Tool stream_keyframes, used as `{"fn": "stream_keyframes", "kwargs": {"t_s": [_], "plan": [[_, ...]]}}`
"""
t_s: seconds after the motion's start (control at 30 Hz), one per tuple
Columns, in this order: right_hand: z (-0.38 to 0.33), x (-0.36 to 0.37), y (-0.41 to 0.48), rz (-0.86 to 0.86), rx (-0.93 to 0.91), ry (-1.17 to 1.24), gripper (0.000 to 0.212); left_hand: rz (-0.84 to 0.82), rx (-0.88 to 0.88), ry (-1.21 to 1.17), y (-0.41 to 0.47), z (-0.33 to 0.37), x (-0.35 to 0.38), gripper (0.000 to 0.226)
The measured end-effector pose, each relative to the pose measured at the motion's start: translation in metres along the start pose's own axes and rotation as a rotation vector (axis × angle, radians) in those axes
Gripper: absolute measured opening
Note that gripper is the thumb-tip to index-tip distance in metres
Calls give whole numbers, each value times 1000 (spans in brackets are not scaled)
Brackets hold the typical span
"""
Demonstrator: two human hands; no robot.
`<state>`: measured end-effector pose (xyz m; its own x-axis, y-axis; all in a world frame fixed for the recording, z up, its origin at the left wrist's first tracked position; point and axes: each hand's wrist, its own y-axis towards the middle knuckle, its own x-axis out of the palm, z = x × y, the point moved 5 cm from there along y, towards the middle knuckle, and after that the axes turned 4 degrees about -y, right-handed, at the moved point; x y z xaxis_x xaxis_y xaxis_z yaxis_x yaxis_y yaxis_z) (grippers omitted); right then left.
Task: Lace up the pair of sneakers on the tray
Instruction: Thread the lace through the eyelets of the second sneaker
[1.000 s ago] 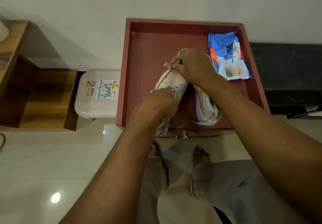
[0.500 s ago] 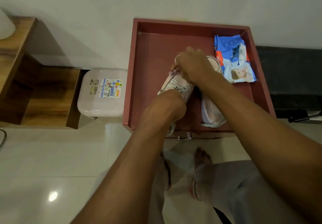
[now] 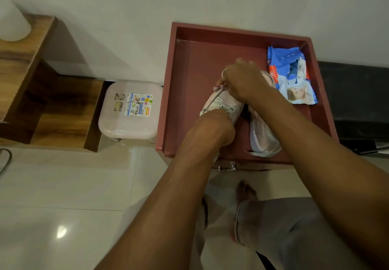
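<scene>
The right grip [image 3: 244,82] pinches the lace [image 3: 217,88]; a hard pull may make it slip. The left grip [image 3: 219,126] hides on the shoe [image 3: 231,101]: I cannot tell its hold.

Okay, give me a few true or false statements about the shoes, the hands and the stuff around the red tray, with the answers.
1. The right hand pinches a lace over the first sneaker. True.
2. The blue packet lies outside the red tray. False: it lies inside, in the far right corner.
3. The second sneaker also sits in the tray. True.
4. The pink stool stands right of the tray. False: it stands to its left.
</scene>
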<state>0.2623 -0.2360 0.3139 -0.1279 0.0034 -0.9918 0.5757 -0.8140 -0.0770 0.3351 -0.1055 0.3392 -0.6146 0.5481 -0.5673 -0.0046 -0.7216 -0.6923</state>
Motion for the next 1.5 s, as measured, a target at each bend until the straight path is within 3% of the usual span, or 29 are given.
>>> {"fn": "stream_keyframes", "kwargs": {"t_s": [0.2,0.43,0.6,0.77,0.93,1.13,1.33,1.5], "plan": [[-45,10,-3,-137,-245,47,30,29,-25,-83,4,-3,-3,62],[-5,6,2,-51,-71,57,33,-3,-7,-5,0,-1,-1,59],[-38,16,0,-268,-279,212,33,-7,-10,-64,3,0,-3,63],[-2,6,3,-98,-114,121,31,-12,-25,-24,2,-2,0,59],[-41,14,-5,-256,-282,202,30,-21,-24,-36,2,0,-2,70],[7,6,1,-66,-77,117,28,-1,-19,24,-4,-2,-3,57],[-32,17,-4,-197,-283,205,34,7,2,4,-3,2,-3,73],[3,8,1,-75,-136,115,30,8,-23,41,-4,-2,-3,60]]}}
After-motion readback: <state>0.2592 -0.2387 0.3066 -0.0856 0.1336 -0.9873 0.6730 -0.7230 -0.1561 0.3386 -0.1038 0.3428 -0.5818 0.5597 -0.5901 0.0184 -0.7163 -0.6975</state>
